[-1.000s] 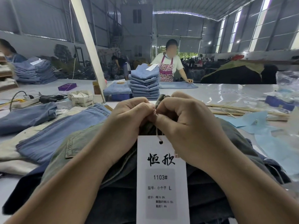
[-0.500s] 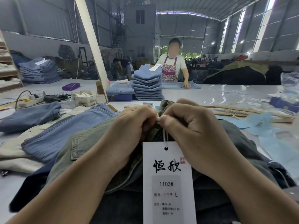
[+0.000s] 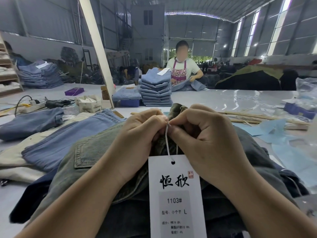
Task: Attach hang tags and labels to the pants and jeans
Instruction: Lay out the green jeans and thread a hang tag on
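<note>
1. Beyond the hands, a large factory hall is seen, with a pale worktop (image 3: 223,100) stretching away; on it, well beyond the hands, a stack of folded jeans (image 3: 156,90) is being handled by a person in an apron (image 3: 180,69).
2. Directly beneath the hands, a grey-green pair of jeans (image 3: 89,162) is laid on top of other garments; a light blue pair (image 3: 68,141) is spread to the left of the left hand.
3. A white hang tag (image 3: 176,194) is hung below the hands by its white string (image 3: 167,140), which is threaded through the tag's hole.
4. The string is pinched by the left hand (image 3: 139,140) and the right hand (image 3: 205,143), fingertips meeting above a bunched fold of the grey-green denim.
5. Both hands are closed, knuckles raised, forearms converging from the near edge.
6. The fastening is judged under way, not finished; further garments beside the hands are presumably still to be tagged.
</note>
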{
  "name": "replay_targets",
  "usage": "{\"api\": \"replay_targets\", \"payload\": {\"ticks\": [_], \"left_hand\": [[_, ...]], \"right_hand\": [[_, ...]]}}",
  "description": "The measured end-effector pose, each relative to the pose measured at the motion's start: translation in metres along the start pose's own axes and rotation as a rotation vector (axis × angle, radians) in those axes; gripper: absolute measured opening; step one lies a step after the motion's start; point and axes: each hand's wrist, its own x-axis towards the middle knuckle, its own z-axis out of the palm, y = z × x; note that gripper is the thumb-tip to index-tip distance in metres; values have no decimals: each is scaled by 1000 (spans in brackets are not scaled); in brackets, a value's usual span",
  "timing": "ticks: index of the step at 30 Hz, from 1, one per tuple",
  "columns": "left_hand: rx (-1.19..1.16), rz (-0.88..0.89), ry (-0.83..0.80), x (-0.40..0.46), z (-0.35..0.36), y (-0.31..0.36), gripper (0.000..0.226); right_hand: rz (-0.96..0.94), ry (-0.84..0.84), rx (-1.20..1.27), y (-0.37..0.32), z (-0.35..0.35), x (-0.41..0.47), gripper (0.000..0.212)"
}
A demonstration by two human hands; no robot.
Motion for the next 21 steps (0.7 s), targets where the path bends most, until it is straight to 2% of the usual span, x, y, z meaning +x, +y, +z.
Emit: {"api": "replay_targets", "payload": {"ticks": [5, 10, 16, 21], "left_hand": [[-98, -45, 32, -1, 4, 3, 28], [-197, -65, 9, -1, 3, 5, 21], [-132, -16, 7, -5, 2, 5, 27], [-70, 21, -43, -4, 3, 6, 34]], "right_hand": [[-69, 45, -1, -3, -1, -3, 12], [6, 61, -5, -5, 2, -2, 9], [-12, -4, 8, -4, 1, 0, 12], [-34, 22, 2, -5, 1, 0, 19]]}}
